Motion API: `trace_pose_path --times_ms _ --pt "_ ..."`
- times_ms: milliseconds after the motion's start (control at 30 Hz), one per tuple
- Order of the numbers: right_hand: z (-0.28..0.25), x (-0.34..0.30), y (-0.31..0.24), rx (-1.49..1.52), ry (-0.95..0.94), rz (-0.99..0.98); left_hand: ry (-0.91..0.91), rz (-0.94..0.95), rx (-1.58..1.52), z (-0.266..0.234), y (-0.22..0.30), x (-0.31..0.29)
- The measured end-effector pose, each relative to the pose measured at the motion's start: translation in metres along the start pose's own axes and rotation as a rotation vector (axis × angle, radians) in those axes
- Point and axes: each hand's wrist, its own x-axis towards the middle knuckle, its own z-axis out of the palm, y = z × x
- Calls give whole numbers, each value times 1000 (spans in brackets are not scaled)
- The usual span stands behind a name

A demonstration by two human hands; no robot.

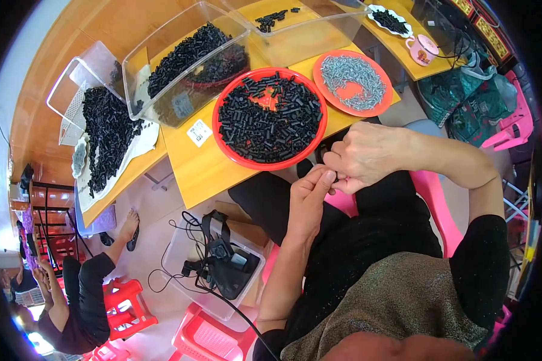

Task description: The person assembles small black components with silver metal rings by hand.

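Note:
My left hand (311,195) and my right hand (360,155) meet above my lap, just off the table's front edge. The left thumb and fingers pinch a small black piece (336,179), mostly hidden by the fingertips. Bent over the same spot, my right hand is closed against it; what lies inside its fingers is hidden. Closest to both hands is a red round tray (270,163) heaped with short black plastic tubes (277,129). To its right, an orange plate (386,103) carries many small silvery metal pieces (350,75), like screws or pins.
Behind stands a clear plastic bin (156,114) of black parts, with another clear bin (295,51) beside it. More black parts (108,138) spill at left. A pink mug (422,50) is far right. On the floor, a box (171,283) holds cables; another person (81,289) sits left.

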Motion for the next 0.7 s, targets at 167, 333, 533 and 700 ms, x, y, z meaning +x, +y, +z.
trace_pose_path --times_ms 167,333,533,700 --pt "2 -8 -2 -2 75 -20 -23 39 145 5 10 -3" --pt "16 -12 -2 47 145 -27 -55 68 80 11 10 -2" --pt "29 -14 3 169 197 -101 -77 120 75 13 -2 -3" --pt "19 -4 18 140 335 5 -21 194 -45 16 -2 -3"
